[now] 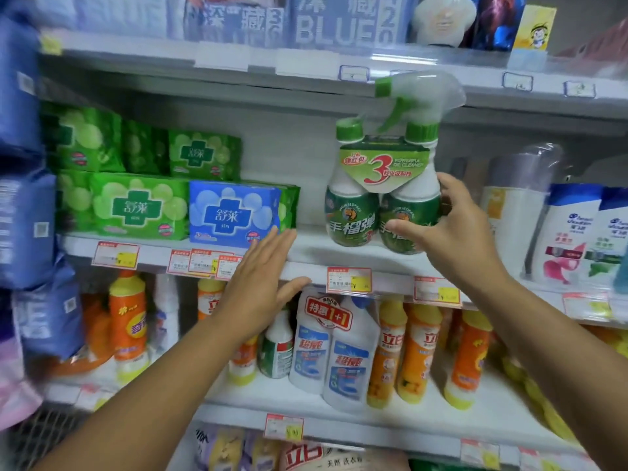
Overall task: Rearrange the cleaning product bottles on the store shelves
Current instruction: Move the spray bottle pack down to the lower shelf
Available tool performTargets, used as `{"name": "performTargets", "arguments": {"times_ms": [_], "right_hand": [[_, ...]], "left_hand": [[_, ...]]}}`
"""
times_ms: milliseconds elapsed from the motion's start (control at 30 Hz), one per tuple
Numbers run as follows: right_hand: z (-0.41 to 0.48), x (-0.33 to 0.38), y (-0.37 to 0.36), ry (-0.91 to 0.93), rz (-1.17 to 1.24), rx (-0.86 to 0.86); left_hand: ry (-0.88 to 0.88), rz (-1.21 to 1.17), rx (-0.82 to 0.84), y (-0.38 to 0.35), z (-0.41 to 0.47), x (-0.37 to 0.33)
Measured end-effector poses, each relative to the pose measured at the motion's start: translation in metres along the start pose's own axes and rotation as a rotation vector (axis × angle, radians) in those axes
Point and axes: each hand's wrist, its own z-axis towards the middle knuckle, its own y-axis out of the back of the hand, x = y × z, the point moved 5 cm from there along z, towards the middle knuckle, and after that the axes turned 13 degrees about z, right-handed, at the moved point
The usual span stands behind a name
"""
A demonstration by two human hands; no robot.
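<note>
A twin pack of green-and-white spray cleaner bottles (356,212) stands on the middle shelf (306,253), joined by a cardboard collar with a big red "3". My right hand (452,229) is at the pack's right bottle. The fingers are spread, the thumb lies across the bottle's front and the fingertips are at its right side, with no firm grip visible. My left hand (261,280) is flat and open over the shelf's front edge, left of the pack, holding nothing. On the shelf below stand orange detergent bottles (416,348) and a white twin pack of cleaner (334,355).
Green and blue packets (234,212) are stacked on the middle shelf's left. Shampoo bottles (574,239) stand at the right. Blue bagged goods (27,226) hang along the left edge. Price tags (348,280) line the shelf fronts. An upper shelf (306,73) hangs just above the spray head.
</note>
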Motion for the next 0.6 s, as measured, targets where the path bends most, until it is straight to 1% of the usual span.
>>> {"name": "performTargets", "arguments": {"times_ms": [67, 100, 167, 200, 267, 300, 367, 467, 600], "right_hand": [[-0.026, 0.012, -0.006, -0.006, 0.055, 0.036], [-0.041, 0.016, -0.012, -0.011, 0.087, 0.056], [-0.072, 0.018, -0.03, -0.03, 0.138, 0.111], [-0.088, 0.018, -0.042, -0.046, 0.165, 0.135], [-0.119, 0.011, -0.07, -0.079, 0.224, 0.176], [-0.134, 0.005, -0.085, -0.103, 0.237, 0.196], [-0.16, -0.011, -0.117, -0.172, 0.24, 0.242], [-0.191, -0.041, -0.161, -0.284, 0.248, 0.311], [-0.205, -0.069, -0.204, -0.342, 0.208, 0.366]], "left_hand": [[0.038, -0.077, -0.023, 0.017, -0.011, -0.007], [0.062, -0.156, -0.015, 0.025, -0.018, -0.01], [0.106, -0.39, 0.015, 0.037, -0.036, -0.016], [0.121, -0.461, 0.014, 0.04, -0.047, -0.016], [0.182, -0.461, 0.005, 0.044, -0.074, -0.006], [0.215, -0.459, 0.026, 0.042, -0.088, 0.003], [0.269, -0.5, 0.105, 0.029, -0.119, 0.023], [0.395, -0.553, 0.227, -0.002, -0.153, 0.055], [0.475, -0.596, 0.285, -0.037, -0.17, 0.092]]}}
